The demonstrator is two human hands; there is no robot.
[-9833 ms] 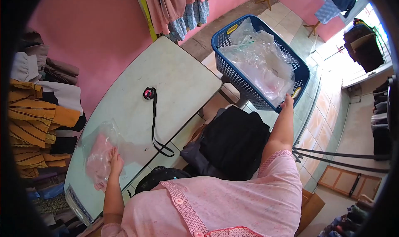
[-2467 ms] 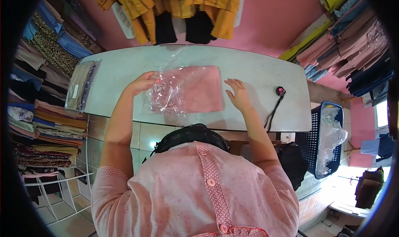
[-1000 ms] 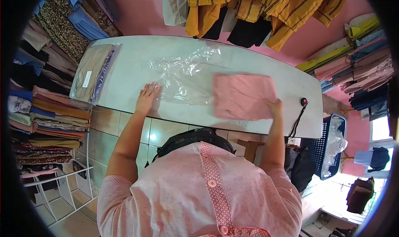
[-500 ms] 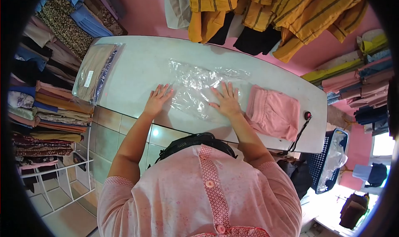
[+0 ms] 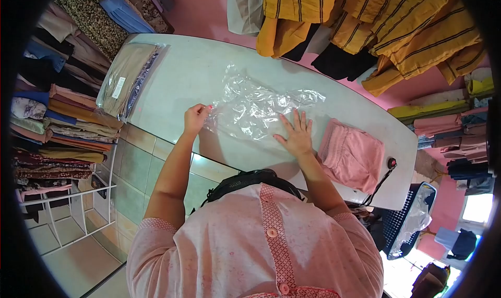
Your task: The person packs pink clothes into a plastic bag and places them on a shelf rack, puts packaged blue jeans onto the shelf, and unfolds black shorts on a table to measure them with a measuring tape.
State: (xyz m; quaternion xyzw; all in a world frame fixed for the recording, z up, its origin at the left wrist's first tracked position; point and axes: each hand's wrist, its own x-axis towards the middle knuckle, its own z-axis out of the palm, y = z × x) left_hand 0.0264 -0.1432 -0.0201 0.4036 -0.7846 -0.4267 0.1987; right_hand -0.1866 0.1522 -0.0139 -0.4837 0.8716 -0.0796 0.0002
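A clear plastic bag lies crinkled on the pale table in front of me. My left hand pinches the bag's left edge between thumb and fingers. With fingers spread, my right hand rests flat at the bag's lower right part. Close to the right of that hand is a folded pink garment with a gathered waistband.
Folded beige clothing in a clear package lies at the table's left end. A black-corded device sits near the right edge. Yellow striped garments hang beyond the table. A blue basket stands at right, stacked clothes at left.
My left hand has gone from lying flat with fingers spread to pinching the bag's left edge, lifting it slightly. My right hand stays spread on the bag. The whole view has shifted a little.
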